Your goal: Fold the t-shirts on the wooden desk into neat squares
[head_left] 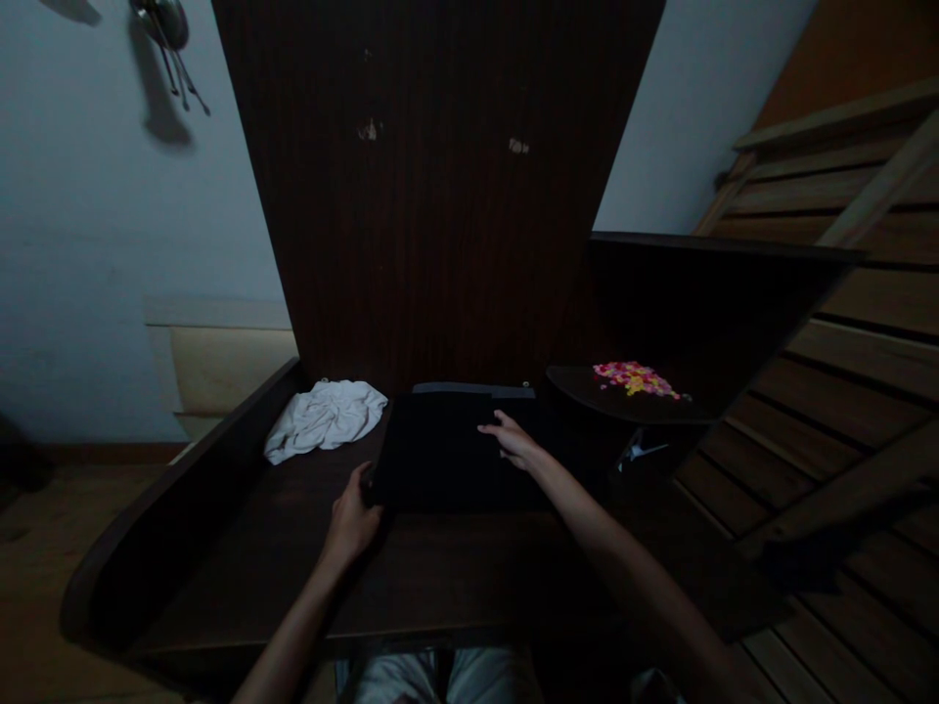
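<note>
A flat black rectangular thing (436, 455) lies on the dark wooden desk; in the dim light I cannot make out whether it is cloth or a hard case. At its front left corner, my left hand (353, 513) has its fingers closed round the edge. My right hand (512, 440) is over the right part of its top, fingers stretched and apart, holding nothing. Whether those fingertips touch the surface is hard to tell. A crumpled white cloth (328, 416) lies to the left, and a grey strip (473, 389) shows behind the black thing.
A tall dark wooden panel (447, 215) rises behind the desk (447, 577). On the right, a small rounded shelf (587, 393) bears many small pink and yellow pieces (635, 378). A raised side wall (183, 508) bounds the left; wooden slats (858, 362) stand far right.
</note>
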